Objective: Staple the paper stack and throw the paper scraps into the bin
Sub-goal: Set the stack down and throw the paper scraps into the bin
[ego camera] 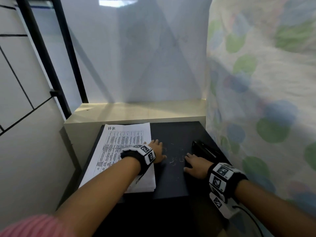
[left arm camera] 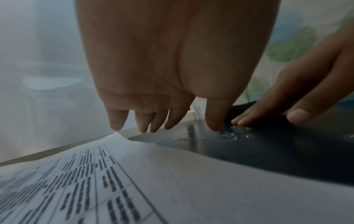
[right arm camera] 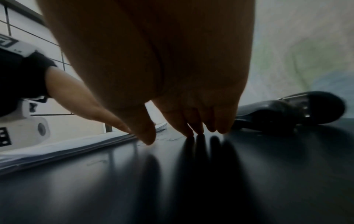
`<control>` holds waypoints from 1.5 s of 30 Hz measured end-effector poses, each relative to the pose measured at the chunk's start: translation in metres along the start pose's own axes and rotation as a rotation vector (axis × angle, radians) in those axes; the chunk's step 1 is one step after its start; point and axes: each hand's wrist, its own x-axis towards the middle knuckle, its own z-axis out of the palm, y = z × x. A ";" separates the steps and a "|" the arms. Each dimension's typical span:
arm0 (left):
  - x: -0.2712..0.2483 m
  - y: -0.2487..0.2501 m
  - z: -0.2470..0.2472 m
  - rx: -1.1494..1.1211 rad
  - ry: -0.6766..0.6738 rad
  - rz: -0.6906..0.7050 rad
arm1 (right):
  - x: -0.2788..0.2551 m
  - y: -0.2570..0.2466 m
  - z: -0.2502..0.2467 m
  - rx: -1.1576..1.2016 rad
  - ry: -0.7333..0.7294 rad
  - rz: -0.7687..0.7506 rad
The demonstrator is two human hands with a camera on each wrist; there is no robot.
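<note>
A stack of printed paper (ego camera: 123,151) lies on the left half of the black table (ego camera: 172,182). Small pale paper scraps (ego camera: 174,159) are scattered on the table between my hands. A black stapler (ego camera: 205,149) lies at the right. My left hand (ego camera: 157,151) is open, with its fingers (left arm camera: 141,122) spread down at the stack's right edge and beside the scraps (left arm camera: 229,136). My right hand (ego camera: 194,165) is open too. Its fingertips (right arm camera: 193,130) touch the table right beside the scraps and just left of the stapler (right arm camera: 296,110). Neither hand holds anything.
A pale ledge (ego camera: 136,112) runs behind the table under a white wall. A dotted curtain (ego camera: 256,100) hangs close on the right. A tiled wall (ego camera: 25,100) and black posts (ego camera: 51,69) stand on the left. No bin shows in any view.
</note>
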 end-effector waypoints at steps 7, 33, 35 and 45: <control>0.015 0.013 0.015 0.003 -0.088 -0.019 | 0.032 -0.008 -0.021 0.025 0.023 -0.051; -0.001 0.033 0.019 -0.033 -0.108 0.142 | 0.027 0.005 -0.041 0.016 0.040 -0.051; -0.007 0.036 0.019 -0.046 -0.122 0.185 | 0.027 0.000 -0.034 -0.049 -0.006 -0.019; -0.052 0.020 0.013 -0.161 0.021 0.254 | -0.003 0.001 -0.016 0.078 -0.051 -0.184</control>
